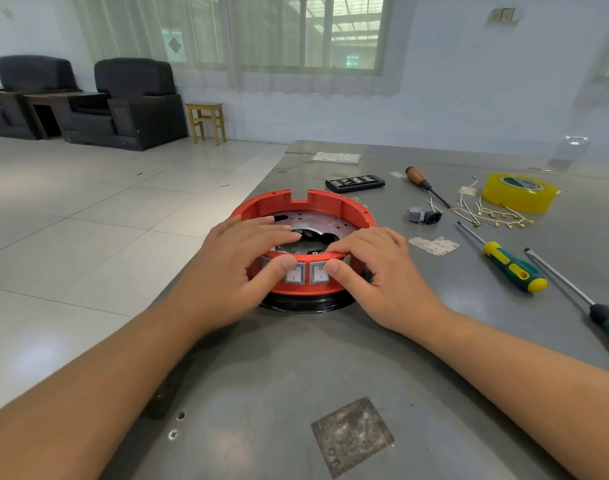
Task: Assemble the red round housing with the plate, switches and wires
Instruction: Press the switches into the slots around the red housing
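1. The red round housing (pixel 305 206) is seen on a black base at the table's (pixel 261 393) left edge.
2. Its near wall is gripped by the left hand (pixel 240 268) and right hand (pixel 375 271), thumbs on the switches (pixel 306 273).
3. Loose wires (pixel 486 214) are left far right.

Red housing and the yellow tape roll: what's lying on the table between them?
In the head view, between the red housing and the tape roll lie a loose grey switch beside a black socket part, then the terminal-tipped wires.

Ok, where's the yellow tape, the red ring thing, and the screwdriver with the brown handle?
yellow tape (pixel 519 197): head view, on its outer yellow side.
red ring (pixel 334 199): head view, on its far wall.
brown-handled screwdriver (pixel 415 175): head view, on the wooden handle.
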`<state>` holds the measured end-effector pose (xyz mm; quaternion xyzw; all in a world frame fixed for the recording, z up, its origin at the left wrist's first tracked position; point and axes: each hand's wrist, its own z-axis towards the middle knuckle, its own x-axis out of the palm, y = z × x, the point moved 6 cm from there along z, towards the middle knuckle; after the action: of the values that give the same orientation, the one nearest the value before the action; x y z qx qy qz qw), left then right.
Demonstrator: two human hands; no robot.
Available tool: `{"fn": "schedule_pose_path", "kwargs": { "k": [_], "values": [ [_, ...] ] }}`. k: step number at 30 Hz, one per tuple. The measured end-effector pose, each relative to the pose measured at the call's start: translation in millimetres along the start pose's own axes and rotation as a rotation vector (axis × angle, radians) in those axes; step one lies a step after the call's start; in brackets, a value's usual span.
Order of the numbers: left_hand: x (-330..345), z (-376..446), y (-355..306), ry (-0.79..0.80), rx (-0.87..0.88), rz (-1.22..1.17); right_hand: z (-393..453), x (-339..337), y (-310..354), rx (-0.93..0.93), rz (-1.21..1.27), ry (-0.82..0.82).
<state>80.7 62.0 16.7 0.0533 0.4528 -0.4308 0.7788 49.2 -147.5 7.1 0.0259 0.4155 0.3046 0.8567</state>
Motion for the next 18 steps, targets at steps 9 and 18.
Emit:
{"fn": "schedule_pose_path", "kwargs": {
  "k": [9, 18],
  "values": [
    [24.0, 1.6, -36.1, -0.035, -0.039, 0.126, -0.6, -15.9, -24.9, 0.057, 0.044, -0.046],
    [30.1, 11.5, -25.7, -0.09, -0.085, 0.133, 23.1, -21.8, -139.6, 0.423, -0.578, 0.124]
  ]
}}
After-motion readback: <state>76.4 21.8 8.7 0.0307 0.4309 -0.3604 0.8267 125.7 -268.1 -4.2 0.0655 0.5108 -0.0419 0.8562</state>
